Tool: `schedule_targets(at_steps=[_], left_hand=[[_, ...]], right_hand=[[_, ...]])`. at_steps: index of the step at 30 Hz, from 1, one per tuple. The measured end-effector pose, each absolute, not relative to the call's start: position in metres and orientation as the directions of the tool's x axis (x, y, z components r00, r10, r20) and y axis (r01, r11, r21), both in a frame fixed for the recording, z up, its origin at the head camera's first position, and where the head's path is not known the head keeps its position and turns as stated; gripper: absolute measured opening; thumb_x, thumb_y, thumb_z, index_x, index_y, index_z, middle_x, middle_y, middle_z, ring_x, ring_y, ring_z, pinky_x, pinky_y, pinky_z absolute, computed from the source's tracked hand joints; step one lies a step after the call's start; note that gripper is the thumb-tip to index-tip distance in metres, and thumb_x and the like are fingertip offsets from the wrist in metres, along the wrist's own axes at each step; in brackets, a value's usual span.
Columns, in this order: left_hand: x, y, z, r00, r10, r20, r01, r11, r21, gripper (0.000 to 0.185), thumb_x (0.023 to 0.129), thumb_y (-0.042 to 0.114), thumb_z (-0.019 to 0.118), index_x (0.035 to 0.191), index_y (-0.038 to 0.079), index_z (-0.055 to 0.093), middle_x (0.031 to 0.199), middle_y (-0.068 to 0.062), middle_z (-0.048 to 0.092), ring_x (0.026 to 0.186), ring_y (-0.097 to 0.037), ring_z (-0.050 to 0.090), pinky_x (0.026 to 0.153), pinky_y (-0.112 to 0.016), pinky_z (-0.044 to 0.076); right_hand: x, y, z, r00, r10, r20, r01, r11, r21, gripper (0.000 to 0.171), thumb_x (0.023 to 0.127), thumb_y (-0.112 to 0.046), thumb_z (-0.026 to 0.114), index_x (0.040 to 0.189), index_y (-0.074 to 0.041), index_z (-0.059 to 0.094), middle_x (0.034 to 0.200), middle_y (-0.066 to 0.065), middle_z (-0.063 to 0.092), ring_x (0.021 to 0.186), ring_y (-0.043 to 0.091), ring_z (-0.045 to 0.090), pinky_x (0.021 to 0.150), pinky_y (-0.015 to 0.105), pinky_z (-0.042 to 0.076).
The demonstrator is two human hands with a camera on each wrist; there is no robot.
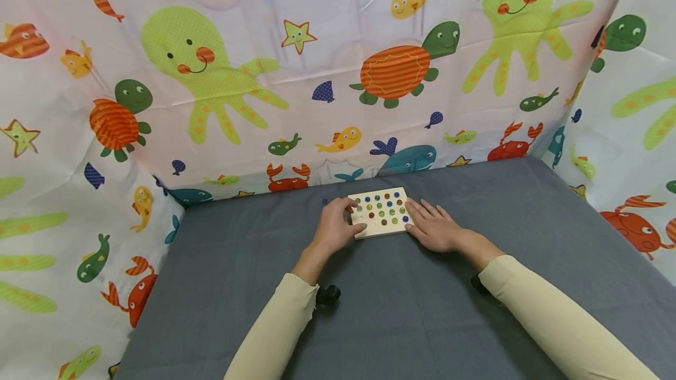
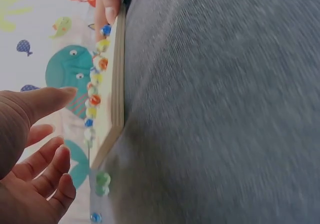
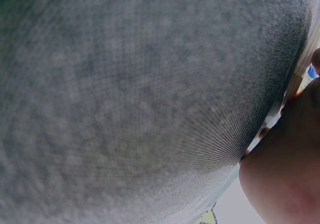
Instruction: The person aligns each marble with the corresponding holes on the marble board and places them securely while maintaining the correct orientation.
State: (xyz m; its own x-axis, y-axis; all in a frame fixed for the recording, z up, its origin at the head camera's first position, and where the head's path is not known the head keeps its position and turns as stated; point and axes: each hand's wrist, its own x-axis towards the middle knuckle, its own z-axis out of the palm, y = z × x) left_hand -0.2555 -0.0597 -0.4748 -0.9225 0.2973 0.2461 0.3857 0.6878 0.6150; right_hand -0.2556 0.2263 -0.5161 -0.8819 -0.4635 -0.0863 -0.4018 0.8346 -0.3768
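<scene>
A pale wooden board (image 1: 376, 228) lies flat on the cloth, set with rows of coloured glass marbles (image 1: 381, 214). My left hand (image 1: 334, 224) is over its left end, thumb and fingers apart. In the left wrist view nothing shows between the left hand's thumb (image 2: 47, 102) and bent fingers. My right hand (image 1: 437, 230) rests at the board's right edge with fingers stretched out, touching that side. Past the board's left end, green marbles (image 2: 102, 181) and a blue marble (image 2: 95, 217) lie on the cloth. The right wrist view catches only the board's edge (image 3: 298, 77).
Grey cloth (image 1: 401, 309) covers the table. A curtain with printed sea animals (image 1: 296, 92) hangs behind the board and along both sides. Black wrist devices (image 1: 328, 295) sit under the cream sleeves (image 1: 280, 327).
</scene>
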Motion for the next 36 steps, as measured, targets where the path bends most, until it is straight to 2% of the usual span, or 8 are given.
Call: schedule_targets(at_steps=[11, 27, 36], left_hand=[[-0.251, -0.084, -0.478, -0.911, 0.307, 0.277, 0.413, 0.688, 0.596, 0.045, 0.083, 0.018, 0.088, 0.119, -0.001, 0.068, 0.103, -0.017, 0.065, 0.071, -0.018, 0.052, 0.068, -0.034, 0.045], [-0.248, -0.112, -0.485, -0.947, 0.244, 0.208, 0.32, 0.723, 0.612, 0.044, 0.086, 0.022, 0.085, 0.122, 0.003, 0.067, 0.108, -0.013, 0.065, 0.072, -0.017, 0.053, 0.069, -0.035, 0.047], [-0.249, -0.115, -0.491, -0.957, 0.222, 0.187, 0.29, 0.735, 0.613, 0.034, 0.09, 0.022, 0.081, 0.116, 0.002, 0.071, 0.101, -0.012, 0.067, 0.073, -0.016, 0.055, 0.071, -0.036, 0.049]], right_hand=[[-0.255, 0.227, -0.515, -0.882, -0.463, -0.088, -0.401, 0.836, -0.373, 0.068, 0.111, -0.041, 0.034, 0.164, -0.007, 0.011, 0.172, 0.013, 0.008, 0.156, 0.041, 0.006, 0.119, 0.066, 0.003], [-0.255, 0.226, -0.515, -0.878, -0.47, -0.096, -0.404, 0.832, -0.38, 0.068, 0.111, -0.043, 0.032, 0.165, -0.007, 0.01, 0.172, 0.012, 0.007, 0.156, 0.041, 0.005, 0.119, 0.066, 0.003], [-0.256, 0.226, -0.514, -0.879, -0.467, -0.102, -0.401, 0.837, -0.372, 0.068, 0.111, -0.043, 0.033, 0.165, -0.008, 0.01, 0.172, 0.012, 0.007, 0.156, 0.041, 0.006, 0.119, 0.066, 0.003]])
